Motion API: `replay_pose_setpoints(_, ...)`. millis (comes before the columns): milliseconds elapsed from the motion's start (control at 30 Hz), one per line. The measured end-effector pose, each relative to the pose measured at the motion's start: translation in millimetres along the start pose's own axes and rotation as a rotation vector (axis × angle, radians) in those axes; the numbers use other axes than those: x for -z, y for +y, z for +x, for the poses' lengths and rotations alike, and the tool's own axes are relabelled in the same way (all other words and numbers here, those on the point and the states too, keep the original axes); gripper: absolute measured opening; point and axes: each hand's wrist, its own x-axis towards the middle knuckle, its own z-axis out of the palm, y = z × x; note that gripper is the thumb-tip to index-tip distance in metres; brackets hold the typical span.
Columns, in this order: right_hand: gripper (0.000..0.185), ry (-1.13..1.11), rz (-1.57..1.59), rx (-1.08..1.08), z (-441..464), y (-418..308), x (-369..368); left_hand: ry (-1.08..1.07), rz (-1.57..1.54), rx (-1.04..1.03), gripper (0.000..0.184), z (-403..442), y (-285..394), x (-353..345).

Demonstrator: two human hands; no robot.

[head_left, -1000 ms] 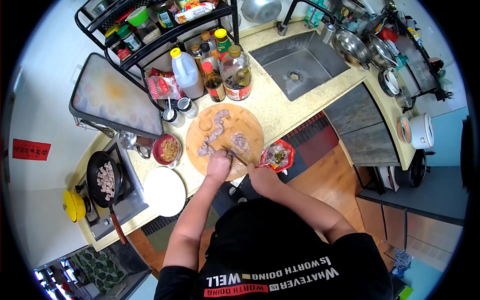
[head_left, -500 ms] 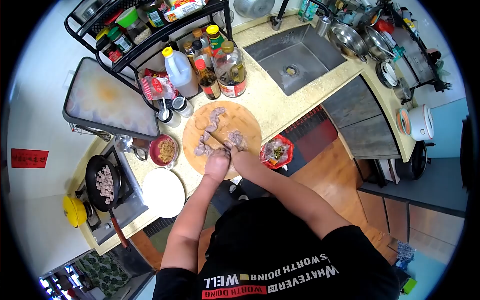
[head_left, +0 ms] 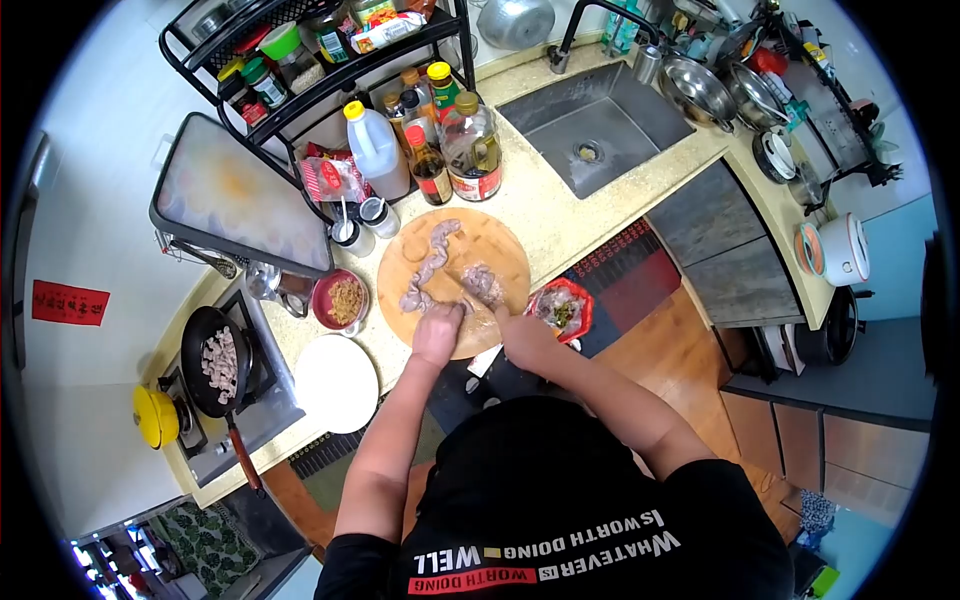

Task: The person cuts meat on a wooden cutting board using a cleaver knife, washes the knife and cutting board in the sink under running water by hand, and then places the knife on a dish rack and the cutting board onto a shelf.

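On a round wooden cutting board lie a strip of pale raw meat and a small pile of cut meat pieces. My right hand, at the board's right front edge, grips a kitchen knife; its blade slants up and left between the strip and the pile. My left hand is closed at the front of the board, with its fingertips on the near end of the meat. The handle is mostly covered by my right hand.
A white plate and a red bowl of brown food stand left of the board. A frying pan with meat pieces sits on the stove. Bottles line the back. A red-rimmed waste container is at right, near the sink.
My right hand has moved right and toward me with the knife, away from my left hand. The whole view has shifted slightly.
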Motion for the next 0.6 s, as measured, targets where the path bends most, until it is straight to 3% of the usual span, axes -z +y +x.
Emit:
replay_pose_setpoints(100, 0.034, -0.037, 0.012, 0.094, -20.8, -11.9, 5.7, -0.027, -0.015, 0.028, 0.02, 2.4, -2.2, -0.3)
replay_pose_setpoints(400, 0.025, -0.105, 0.16, -0.003, -29.5, -22.7, 3.3, -0.168, 0.071, 0.029, 0.006, 13.8, -2.2, 1.4)
replay_pose_setpoints(600, 0.02, 0.002, 0.145, -0.029, 37.0, -33.6, -22.5, -0.171, 0.088, -0.056, 0.006, 13.6, -5.6, -4.3)
